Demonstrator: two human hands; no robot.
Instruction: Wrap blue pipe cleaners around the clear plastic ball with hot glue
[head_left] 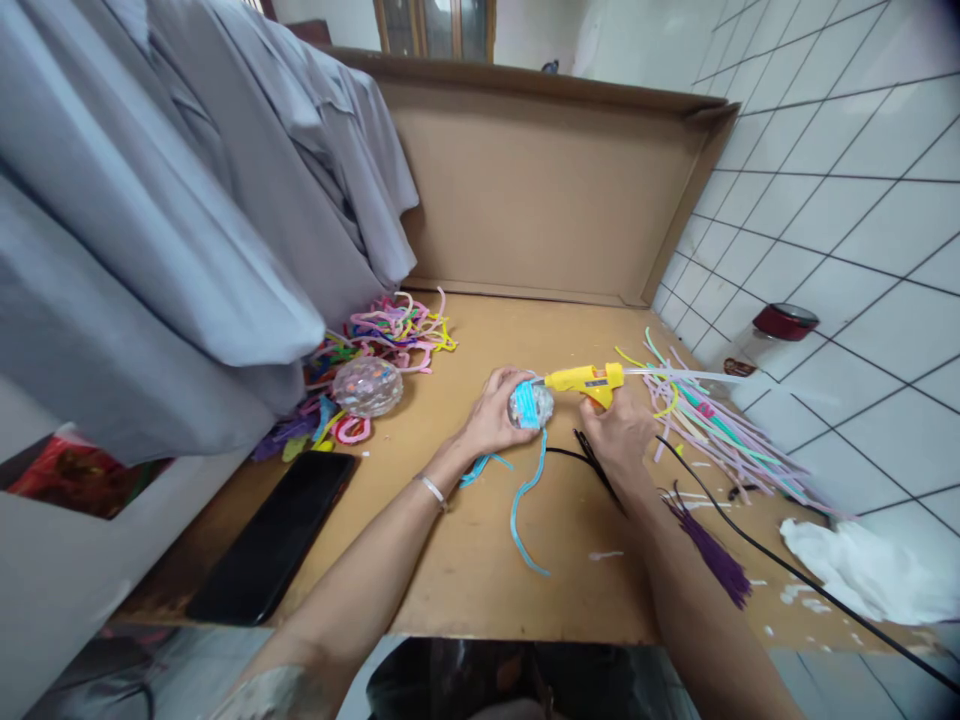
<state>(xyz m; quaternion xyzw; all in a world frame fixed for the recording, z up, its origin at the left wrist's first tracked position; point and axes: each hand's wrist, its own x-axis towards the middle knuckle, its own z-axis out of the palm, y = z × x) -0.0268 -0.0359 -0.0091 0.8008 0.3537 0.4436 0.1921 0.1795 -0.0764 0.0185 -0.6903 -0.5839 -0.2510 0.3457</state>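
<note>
Bare forearms (382, 565) stretch in from the near edge, a white band round the left wrist, and on my feed they lead to two busy hands mid-table. I see the left hand (491, 412) curled about a clear ball (545, 412), thumb and fingers closed against its sides; blue cord (527, 405) covers one strip of it, and a loose blue tail (517, 520) trails toward the near side. On the right, the right hand (619, 435) is wrapped firmly round the handle of a yellow glue gun (581, 380), its nozzle at the ball's top; I cannot tell whether it touches.

I get a brown tabletop (457, 570) flecked with white bits on the right. Near left lies a black phone (274, 540); farther left, a second clear ball (367, 386) rests against a tangle of coloured strands (397, 325). Pale strips (720, 440) spread out at right, with a purple bundle (709, 550), a black cable (780, 560) and a crumpled white cloth (862, 565) nearer.

A cardboard panel (540, 190) closes the far side, grey fabric (187, 200) hangs at left, and a white tiled wall (847, 190) rises at right, a red-lidded jar (784, 321) beside it.
</note>
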